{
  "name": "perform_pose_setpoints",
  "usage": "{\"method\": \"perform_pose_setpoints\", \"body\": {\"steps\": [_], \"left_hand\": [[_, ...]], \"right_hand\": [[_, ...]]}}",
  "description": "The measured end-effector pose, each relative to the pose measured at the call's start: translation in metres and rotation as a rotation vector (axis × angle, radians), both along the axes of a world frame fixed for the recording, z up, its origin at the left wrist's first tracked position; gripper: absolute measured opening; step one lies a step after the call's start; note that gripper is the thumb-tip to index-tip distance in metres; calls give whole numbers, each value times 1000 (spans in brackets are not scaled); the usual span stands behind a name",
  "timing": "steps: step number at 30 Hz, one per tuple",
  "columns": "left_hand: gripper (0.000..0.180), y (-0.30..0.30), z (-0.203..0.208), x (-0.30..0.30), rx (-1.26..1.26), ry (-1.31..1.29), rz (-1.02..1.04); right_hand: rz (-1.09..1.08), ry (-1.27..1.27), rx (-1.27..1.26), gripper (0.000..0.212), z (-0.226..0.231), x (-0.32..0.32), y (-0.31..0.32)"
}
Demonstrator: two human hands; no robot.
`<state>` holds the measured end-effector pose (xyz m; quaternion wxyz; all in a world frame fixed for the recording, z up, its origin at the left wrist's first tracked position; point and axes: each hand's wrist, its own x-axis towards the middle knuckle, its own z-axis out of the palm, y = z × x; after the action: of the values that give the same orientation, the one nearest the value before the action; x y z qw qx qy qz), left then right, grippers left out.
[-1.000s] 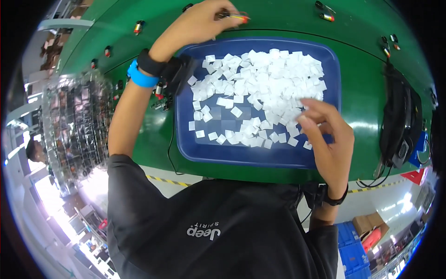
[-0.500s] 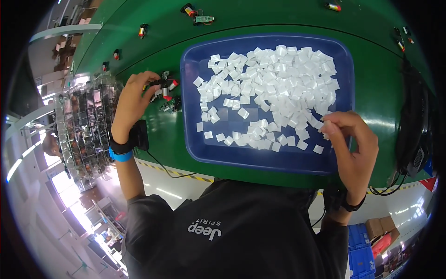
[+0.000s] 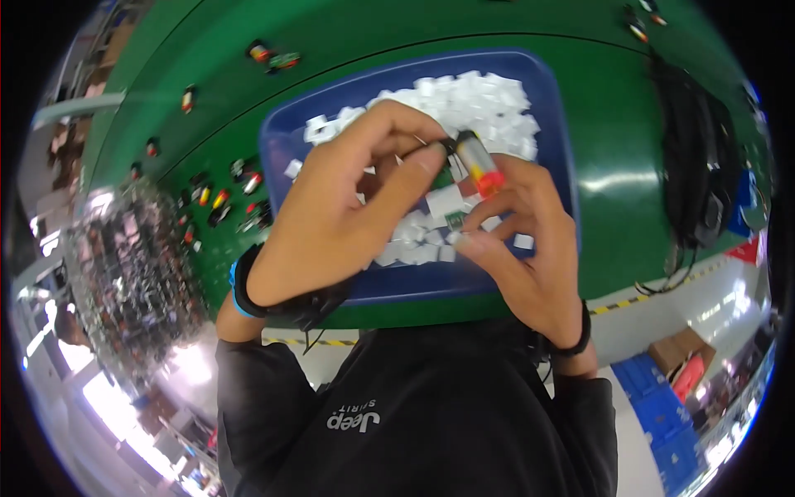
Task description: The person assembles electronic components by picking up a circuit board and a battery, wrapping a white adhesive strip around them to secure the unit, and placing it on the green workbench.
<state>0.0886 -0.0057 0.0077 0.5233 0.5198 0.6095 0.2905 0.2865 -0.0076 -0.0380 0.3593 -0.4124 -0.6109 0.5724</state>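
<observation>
Over the blue tray (image 3: 555, 108), my left hand (image 3: 331, 199) pinches a small electronic assembly between thumb and fingers. The assembly has a silver cylinder (image 3: 475, 157) with a black end, a yellow band and a red end. Below it shows a piece of green circuit board (image 3: 455, 219). Beside that board is a white square piece (image 3: 445, 201), looking larger than those in the tray. My right hand (image 3: 534, 248) is curled in from the right, its thumb and fingertips closed beside the board. Blur hides what exactly they grip. Many loose white squares (image 3: 489, 103) lie in the tray, partly behind my hands.
Similar assemblies (image 3: 219, 207) cluster left of the tray, and others (image 3: 269, 56) lie farther back on the green table (image 3: 621, 149). A stack of clear plastic trays (image 3: 132, 265) stands at the left. A black bag-like item (image 3: 700, 157) lies at the right.
My left hand has brought an assembly from the table's left side over the tray. My right hand has moved left from the tray's right edge to meet it. The view has shifted.
</observation>
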Motion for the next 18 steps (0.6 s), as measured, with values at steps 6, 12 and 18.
{"method": "perform_pose_setpoints", "body": {"steps": [6,12,18], "left_hand": [[29,8,-14,22,7,-193,-177],[40,12,-24,12,30,-214,-315],[42,6,-23,4,-29,-245,-275]], "right_hand": [[-40,181,-381,46,-5,22,-4],[-72,272,-378,41,-11,26,-3],[-83,144,-195,35,-12,13,-5]]}}
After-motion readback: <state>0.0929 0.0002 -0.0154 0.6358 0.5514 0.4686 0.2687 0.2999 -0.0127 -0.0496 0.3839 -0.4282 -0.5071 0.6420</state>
